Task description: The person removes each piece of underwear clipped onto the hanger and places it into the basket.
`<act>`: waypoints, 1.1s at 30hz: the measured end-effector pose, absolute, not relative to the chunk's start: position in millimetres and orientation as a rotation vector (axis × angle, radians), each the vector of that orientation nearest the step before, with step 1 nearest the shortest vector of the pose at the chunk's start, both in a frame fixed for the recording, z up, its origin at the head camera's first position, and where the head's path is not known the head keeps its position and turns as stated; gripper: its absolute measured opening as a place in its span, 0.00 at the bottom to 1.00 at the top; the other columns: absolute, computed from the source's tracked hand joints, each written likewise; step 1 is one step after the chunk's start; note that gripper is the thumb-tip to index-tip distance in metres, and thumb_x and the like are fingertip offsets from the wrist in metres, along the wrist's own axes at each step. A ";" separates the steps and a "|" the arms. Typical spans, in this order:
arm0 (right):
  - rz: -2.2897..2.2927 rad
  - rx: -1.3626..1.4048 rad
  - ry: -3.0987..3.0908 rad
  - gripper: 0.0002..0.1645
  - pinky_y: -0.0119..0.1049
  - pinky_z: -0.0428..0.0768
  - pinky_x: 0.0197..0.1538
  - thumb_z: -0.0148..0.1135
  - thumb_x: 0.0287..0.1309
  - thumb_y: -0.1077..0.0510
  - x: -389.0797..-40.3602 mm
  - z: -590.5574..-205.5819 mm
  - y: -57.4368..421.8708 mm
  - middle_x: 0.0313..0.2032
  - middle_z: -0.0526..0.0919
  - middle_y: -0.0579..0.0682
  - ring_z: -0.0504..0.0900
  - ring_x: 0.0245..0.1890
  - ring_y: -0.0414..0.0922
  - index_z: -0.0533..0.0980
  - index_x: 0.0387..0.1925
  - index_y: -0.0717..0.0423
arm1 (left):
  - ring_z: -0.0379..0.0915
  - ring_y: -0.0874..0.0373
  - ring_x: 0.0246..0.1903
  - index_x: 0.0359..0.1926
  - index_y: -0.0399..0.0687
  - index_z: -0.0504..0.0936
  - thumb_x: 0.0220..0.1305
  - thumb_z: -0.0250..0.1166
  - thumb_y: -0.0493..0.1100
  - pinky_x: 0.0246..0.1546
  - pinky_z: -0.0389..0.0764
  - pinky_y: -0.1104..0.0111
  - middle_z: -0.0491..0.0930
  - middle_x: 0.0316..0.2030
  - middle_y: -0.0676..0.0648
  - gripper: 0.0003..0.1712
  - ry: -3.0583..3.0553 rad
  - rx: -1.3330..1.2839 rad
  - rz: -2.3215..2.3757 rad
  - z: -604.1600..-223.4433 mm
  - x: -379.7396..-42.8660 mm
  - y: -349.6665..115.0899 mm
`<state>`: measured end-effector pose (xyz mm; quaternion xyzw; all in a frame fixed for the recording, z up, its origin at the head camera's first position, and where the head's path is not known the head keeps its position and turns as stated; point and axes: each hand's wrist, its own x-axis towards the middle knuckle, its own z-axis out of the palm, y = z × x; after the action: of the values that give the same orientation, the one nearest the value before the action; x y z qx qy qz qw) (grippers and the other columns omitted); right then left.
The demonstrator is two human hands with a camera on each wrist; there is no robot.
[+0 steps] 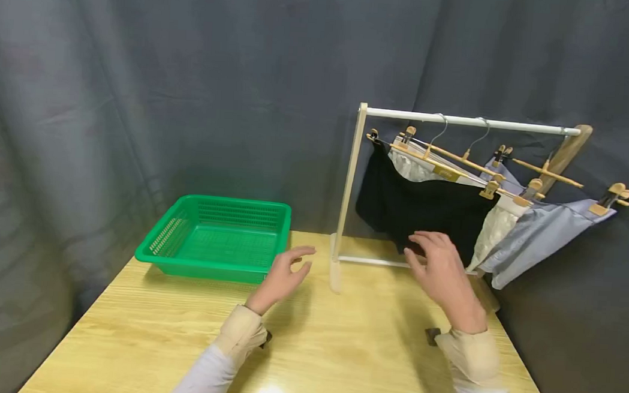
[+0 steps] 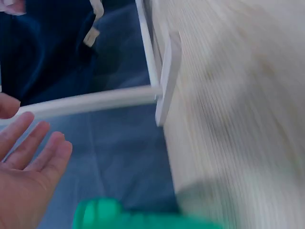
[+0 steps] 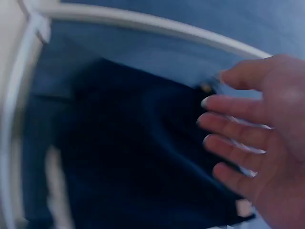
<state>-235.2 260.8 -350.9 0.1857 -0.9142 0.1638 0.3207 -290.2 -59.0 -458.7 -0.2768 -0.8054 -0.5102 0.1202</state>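
My left hand (image 1: 282, 279) hovers over the table between the green basket (image 1: 209, 271) and the rack's left foot, fingers relaxed and holding nothing. In the left wrist view, the fingers of that hand (image 2: 28, 191) are spread apart. My right hand (image 1: 442, 273) is raised in front of the lower part of a black garment (image 1: 422, 203), which hangs by clips from a wooden-bar hanger (image 1: 435, 160). Seen from the right wrist, this hand (image 3: 281, 129) has its fingers extended, overlapping one side of the black garment (image 3: 128, 152).
A small clothes rack (image 1: 406, 115) with a white rail stands at the table's back right. Behind the black garment hang a white lacy garment (image 1: 499, 223) and a light blue garment (image 1: 544, 234), each on a clip hanger. Grey curtains (image 1: 245, 84) enclose the wooden table (image 1: 337, 354).
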 end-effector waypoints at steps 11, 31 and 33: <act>0.406 0.461 -2.055 0.17 0.57 0.66 0.58 0.64 0.54 0.68 -253.0 -262.4 299.0 0.47 0.80 0.67 0.72 0.51 0.65 0.78 0.47 0.69 | 0.67 0.41 0.62 0.63 0.36 0.69 0.69 0.58 0.37 0.60 0.73 0.51 0.71 0.62 0.36 0.24 -2.281 -0.676 -1.778 -453.0 -357.8 2.8; 0.467 0.192 -2.510 0.21 0.56 0.78 0.40 0.57 0.66 0.49 -292.2 -238.5 333.3 0.39 0.84 0.63 0.83 0.38 0.60 0.80 0.46 0.63 | 0.76 0.46 0.55 0.64 0.36 0.70 0.68 0.59 0.36 0.58 0.77 0.61 0.77 0.56 0.38 0.24 -2.220 -0.646 -1.813 -456.9 -402.9 29.9; 0.460 0.200 -2.528 0.20 0.54 0.78 0.39 0.57 0.66 0.48 -294.7 -240.0 332.7 0.37 0.85 0.62 0.83 0.37 0.57 0.82 0.43 0.61 | 0.76 0.46 0.55 0.64 0.36 0.71 0.67 0.60 0.36 0.57 0.78 0.62 0.77 0.56 0.37 0.25 -2.213 -0.655 -1.812 -456.5 -405.5 29.4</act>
<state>-294.7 332.7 -240.0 0.0746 -0.9421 0.1712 0.2784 -405.5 29.4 -456.5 -0.2220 -0.7503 -0.6141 0.1034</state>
